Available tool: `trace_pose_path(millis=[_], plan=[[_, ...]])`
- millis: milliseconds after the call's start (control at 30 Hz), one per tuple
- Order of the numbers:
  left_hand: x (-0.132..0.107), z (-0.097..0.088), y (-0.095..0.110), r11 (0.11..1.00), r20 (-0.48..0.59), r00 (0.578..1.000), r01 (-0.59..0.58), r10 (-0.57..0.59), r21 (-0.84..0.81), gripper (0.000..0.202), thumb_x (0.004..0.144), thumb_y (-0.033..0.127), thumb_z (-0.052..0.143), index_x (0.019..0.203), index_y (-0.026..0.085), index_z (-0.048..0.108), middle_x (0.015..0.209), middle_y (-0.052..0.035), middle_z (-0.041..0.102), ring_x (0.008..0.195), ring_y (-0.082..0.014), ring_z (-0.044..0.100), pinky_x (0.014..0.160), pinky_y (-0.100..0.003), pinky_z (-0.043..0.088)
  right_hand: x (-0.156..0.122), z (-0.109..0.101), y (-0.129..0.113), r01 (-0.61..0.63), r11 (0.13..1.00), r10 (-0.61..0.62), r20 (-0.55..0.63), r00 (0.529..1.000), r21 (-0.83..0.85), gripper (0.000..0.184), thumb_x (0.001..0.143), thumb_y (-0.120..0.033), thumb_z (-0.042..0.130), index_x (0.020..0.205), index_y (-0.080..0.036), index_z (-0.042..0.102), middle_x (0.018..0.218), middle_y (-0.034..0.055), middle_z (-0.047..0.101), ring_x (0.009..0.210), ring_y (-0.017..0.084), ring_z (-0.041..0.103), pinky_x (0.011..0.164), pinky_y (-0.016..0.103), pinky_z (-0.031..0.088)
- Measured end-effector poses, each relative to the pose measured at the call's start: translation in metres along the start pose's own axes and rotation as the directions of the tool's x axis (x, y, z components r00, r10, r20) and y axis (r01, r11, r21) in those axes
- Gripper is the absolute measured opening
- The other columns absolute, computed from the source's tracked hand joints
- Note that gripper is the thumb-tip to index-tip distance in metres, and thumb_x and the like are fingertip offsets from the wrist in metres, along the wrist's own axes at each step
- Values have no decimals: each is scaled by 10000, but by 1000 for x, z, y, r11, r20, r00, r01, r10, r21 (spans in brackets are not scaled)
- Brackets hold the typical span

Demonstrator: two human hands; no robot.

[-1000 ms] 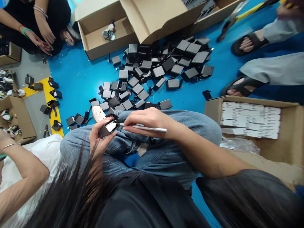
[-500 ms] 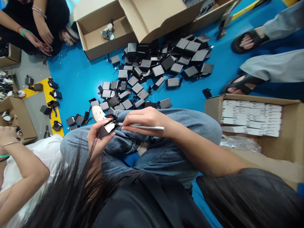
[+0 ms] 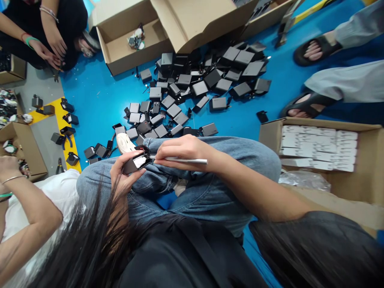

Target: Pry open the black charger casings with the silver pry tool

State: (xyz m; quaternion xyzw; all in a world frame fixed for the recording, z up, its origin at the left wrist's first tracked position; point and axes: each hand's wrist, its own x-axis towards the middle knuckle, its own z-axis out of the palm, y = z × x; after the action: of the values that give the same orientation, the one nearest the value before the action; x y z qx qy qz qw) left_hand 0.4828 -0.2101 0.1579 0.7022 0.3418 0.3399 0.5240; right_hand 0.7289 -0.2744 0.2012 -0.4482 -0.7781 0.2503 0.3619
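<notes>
My left hand (image 3: 120, 176) is wrapped around a dark grey charger housing (image 3: 129, 166), with its end uncovered and a white part showing inside. A black end piece (image 3: 142, 151) with a bit of red sits at the opening. My right hand (image 3: 184, 149) grips a slim silver metal tool (image 3: 193, 161) like a pen; whether it is tweezers or a plain rod I cannot tell. The tool's tip reaches the charger's open end, and its exact contact is hidden. Both hands are above my crossed legs.
A pile of grey chargers (image 3: 199, 89) covers the blue floor ahead. Behind it stands an open carton (image 3: 135, 62). To the right, another carton (image 3: 368, 160) holds white pieces (image 3: 318, 146). Co-workers sit at left; sandaled feet (image 3: 313, 52) are at right. Pliers (image 3: 59, 165) lie left.
Almost nothing differs. The view has shifted very slightly; my hands, the charger and the tool keep nearly the same pose.
</notes>
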Motion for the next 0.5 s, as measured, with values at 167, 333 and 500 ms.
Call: trace_pose_path(millis=[167,333,500], plan=[[3,2,2,1000,19,1000,-7,7,24,377,765,342,823,1123,300,709,1131,-58,769,1105,-289,723,998,-440,596,-1,1,5,-17,999,17,3,1000,47,275,1046,-309,496,898,-150,667,872,69,706,741,127,651,662,226,471],[-3,10,2,993,32,997,60,-64,104,392,738,380,817,1113,436,715,1121,-60,773,1073,-355,731,945,-529,616,1,1,3,-63,998,62,26,998,16,250,1014,-268,510,841,-162,656,741,40,680,630,135,639,568,230,462],[6,13,-21,981,-271,954,161,-127,106,378,666,456,805,1016,562,710,1035,-31,787,996,-403,740,875,-564,607,2,-15,6,-150,987,151,-15,988,51,324,1003,-374,510,771,-198,653,723,48,707,627,173,670,555,267,513]])
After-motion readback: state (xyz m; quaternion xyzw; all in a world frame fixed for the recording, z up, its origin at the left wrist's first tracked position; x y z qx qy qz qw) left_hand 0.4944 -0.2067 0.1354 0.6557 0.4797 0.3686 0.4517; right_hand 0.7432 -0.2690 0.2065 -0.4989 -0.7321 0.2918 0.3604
